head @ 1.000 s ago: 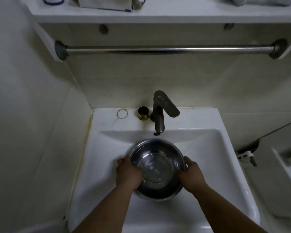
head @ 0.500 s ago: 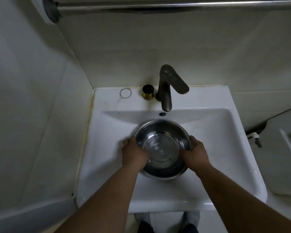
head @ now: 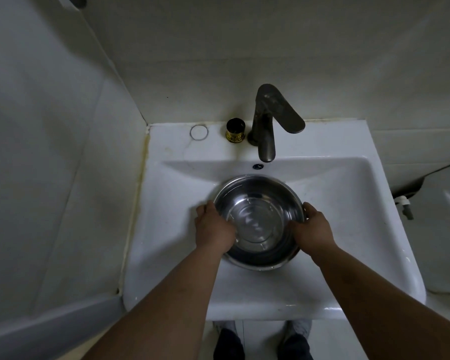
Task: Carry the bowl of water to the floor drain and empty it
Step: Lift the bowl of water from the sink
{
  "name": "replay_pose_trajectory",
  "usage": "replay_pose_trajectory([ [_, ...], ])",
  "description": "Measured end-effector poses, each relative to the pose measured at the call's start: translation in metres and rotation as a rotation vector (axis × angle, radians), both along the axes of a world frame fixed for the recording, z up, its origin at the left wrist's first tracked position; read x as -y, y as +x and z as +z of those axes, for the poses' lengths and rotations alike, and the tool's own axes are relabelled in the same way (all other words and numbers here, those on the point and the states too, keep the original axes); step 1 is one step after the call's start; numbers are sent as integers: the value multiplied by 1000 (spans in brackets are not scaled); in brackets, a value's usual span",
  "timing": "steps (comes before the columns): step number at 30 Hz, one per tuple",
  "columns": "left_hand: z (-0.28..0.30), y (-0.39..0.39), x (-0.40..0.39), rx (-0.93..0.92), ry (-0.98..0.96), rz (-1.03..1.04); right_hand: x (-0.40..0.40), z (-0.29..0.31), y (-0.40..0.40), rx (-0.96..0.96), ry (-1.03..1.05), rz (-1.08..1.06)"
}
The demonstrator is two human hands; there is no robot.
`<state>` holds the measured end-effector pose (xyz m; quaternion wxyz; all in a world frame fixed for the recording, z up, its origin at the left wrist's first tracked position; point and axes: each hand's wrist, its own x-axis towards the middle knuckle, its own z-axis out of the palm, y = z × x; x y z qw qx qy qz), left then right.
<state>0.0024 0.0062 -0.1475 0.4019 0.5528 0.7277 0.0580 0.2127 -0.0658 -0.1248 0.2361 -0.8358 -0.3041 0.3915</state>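
A round steel bowl [head: 257, 219] with a little clear water in it is in the white sink basin [head: 348, 203], just in front of the tap. My left hand [head: 212, 227] grips the bowl's left rim and my right hand [head: 313, 228] grips its right rim. The fingers of both hands curl under the rim and are partly hidden. No floor drain is visible.
A dark tap [head: 266, 126] overhangs the basin right behind the bowl. A small gold-and-black cap [head: 235, 131] and a thin ring [head: 199, 132] lie on the sink ledge. Tiled walls close in at the left and back. My dark shoes [head: 229, 344] stand on the floor below the sink.
The view has tilted down: the towel rail and shelf have left the top of the frame and my feet have come into sight. Both hands stay on the bowl.
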Motion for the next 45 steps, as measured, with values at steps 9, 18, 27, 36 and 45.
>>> replay_pose_trajectory([
  [9,1,-2,-2,26,-3,15,0,-3,2,1,-3,1],
  [18,3,-5,-6,58,-49,39,1,-8,3,22,-5,0],
  [27,3,-10,-10,195,-94,170,-1,-12,3,27,-8,-25],
  [36,4,-22,-19,531,-261,540,-3,-12,14,-204,-28,-250],
  [45,12,-43,-31,648,-522,487,-3,0,38,-500,-106,-320],
])
